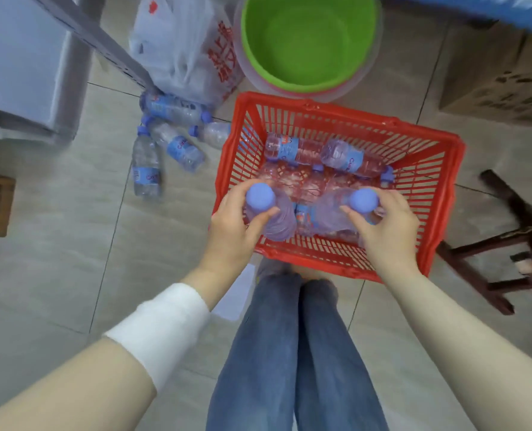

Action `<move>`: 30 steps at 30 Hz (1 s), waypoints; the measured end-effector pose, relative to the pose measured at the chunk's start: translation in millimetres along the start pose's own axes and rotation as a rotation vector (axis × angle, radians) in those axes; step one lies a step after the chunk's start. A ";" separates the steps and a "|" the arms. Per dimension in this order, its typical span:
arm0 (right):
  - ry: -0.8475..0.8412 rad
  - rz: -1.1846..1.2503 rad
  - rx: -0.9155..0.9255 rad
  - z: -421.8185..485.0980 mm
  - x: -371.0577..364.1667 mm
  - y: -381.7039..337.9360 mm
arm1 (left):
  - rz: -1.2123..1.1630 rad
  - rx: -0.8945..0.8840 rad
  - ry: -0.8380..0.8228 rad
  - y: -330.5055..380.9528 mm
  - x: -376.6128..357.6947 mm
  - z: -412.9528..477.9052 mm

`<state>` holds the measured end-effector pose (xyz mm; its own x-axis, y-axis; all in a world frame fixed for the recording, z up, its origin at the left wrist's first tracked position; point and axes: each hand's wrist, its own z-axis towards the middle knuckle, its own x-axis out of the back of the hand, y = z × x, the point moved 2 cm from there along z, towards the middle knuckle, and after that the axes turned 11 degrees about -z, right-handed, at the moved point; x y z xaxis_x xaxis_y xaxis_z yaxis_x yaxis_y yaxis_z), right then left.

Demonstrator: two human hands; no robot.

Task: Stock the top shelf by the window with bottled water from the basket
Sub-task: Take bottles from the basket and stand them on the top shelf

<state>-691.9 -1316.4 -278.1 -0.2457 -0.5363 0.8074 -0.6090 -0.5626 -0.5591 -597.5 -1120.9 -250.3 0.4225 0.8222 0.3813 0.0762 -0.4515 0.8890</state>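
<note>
The left hand [233, 227] grips one bottle [260, 197], the right hand [383, 227] a second bottle [364, 199], by the necks over the basket [345, 116] on the tiled floor [56, 244]. Loose bottles [177, 147], bag [180, 51], basin [308, 42], box [501, 82] and stool [488, 240] surround it.

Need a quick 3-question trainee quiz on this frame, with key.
1. True or false: the left hand grips the left bottle and the right hand grips the right bottle, both over the red basket.
2. Where do the loose bottles lie? A) on the floor, left of the basket. B) on the wooden stool. C) on the cardboard box.
3. Fill in: the basin beyond the basket is ___.
Key: 1 true; 2 A; 3 green.
</note>
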 end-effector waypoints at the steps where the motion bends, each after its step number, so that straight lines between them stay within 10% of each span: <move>1: 0.023 0.017 0.009 -7.9 28.7 -14.4 | -0.038 -0.033 0.026 27.0 10.6 -13.4; 13: 0.153 0.503 0.077 -117.2 364.3 -222.8 | -0.574 -0.245 0.215 346.7 163.6 -161.5; 30: 0.339 0.861 0.229 -169.9 535.6 -428.4 | -0.673 -0.609 0.089 545.7 318.5 -195.6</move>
<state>-690.7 -1255.7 425.9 -0.7686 -0.6329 0.0929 0.0366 -0.1885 -0.9814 -598.1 -1037.7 405.9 0.3884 0.8807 -0.2710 -0.2188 0.3738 0.9013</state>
